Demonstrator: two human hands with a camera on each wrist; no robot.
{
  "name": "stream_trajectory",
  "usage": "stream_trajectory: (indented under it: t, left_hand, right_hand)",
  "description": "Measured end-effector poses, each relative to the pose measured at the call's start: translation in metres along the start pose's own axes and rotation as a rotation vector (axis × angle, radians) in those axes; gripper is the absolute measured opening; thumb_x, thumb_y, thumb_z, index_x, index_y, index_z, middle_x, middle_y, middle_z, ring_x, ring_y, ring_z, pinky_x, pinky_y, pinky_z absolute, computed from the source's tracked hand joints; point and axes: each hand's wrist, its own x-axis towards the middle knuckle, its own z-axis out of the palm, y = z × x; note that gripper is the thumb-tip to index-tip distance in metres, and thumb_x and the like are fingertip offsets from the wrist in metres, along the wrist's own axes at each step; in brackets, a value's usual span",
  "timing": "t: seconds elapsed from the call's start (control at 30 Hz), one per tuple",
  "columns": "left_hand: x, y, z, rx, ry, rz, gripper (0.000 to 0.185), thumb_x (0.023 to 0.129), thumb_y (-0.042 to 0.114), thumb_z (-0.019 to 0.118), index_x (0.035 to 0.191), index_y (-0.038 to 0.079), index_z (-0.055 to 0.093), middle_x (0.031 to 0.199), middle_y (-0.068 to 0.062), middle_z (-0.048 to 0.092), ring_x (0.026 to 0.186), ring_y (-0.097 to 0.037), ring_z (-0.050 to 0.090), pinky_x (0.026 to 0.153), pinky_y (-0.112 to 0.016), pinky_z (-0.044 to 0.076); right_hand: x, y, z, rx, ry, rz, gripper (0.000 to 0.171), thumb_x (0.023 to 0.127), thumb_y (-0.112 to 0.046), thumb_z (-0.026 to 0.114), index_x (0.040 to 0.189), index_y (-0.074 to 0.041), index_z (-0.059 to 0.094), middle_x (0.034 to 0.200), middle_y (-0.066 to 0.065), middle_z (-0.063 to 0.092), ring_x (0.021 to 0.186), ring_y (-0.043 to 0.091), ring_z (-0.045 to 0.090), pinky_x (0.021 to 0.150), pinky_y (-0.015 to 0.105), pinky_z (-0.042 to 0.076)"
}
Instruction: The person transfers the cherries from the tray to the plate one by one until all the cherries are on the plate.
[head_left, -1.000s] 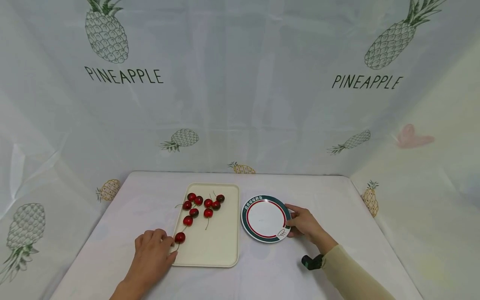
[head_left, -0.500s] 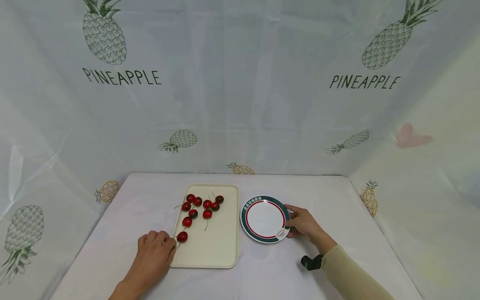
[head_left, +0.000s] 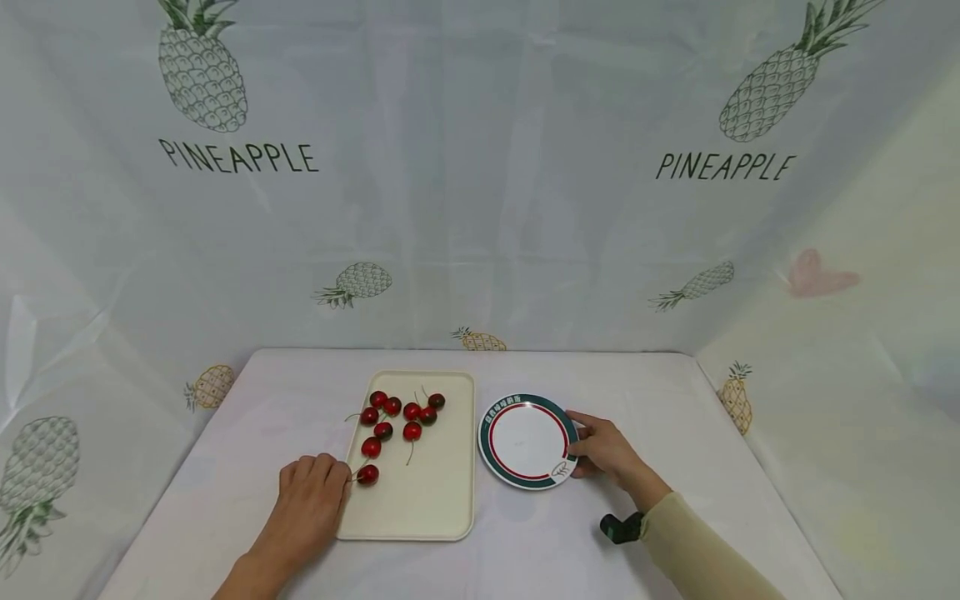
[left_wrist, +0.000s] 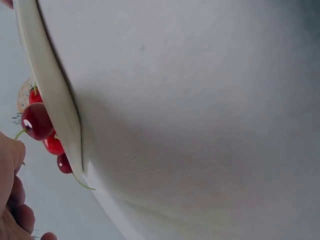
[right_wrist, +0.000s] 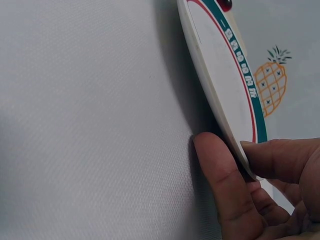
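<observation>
our left fingers (left_wrist: 10, 155) pinch the stem (left_wrist: 21, 133) of a cherry (head_left: 367, 475) just beyond their tips, our right fingers (right_wrist: 280, 159) clamp the plate (head_left: 525, 442), and we could lose the cherry if a sharp tug snapped the stem.

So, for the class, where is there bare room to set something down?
Bare: the near right part of the tray; the middle of the plate, though the right hand grips its rim; the table right of that hand. Crowded: the tray's far left, under the cherries; its left edge by the left hand; the narrow tray-plate gap.
</observation>
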Motion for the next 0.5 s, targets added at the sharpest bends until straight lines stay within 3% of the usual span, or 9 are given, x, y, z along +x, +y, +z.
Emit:
stream_trajectory:
  t: [0.27,0.5]
  left_hand:
    - [0.016,0.002,-0.003,-0.007,0.022,0.024,0.020,0.092,0.012,0.079,0.095,0.010,0.059,0.089,-0.003,0.051,0.089,-0.026,0.042,0.088,-0.052,0.038]
    - [0.038,0.011,-0.005,-0.034,0.029,0.046,0.020,0.093,0.016,0.078,0.097,0.010,0.060,0.092,-0.003,0.050,0.091,-0.026,0.043,0.088,-0.050,0.037]
  right_hand:
    - [0.001,0.003,-0.002,-0.004,0.008,-0.008,0.072,0.091,0.002,0.073,0.157,-0.013,0.050,0.121,0.020,0.055,0.073,0.024,0.068,0.063,0.038,0.062]
    - [0.002,0.004,-0.002,0.000,0.002,-0.018,0.072,0.091,0.003,0.072,0.157,-0.013,0.049,0.126,0.022,0.058,0.074,0.024,0.069,0.063,0.038,0.062]
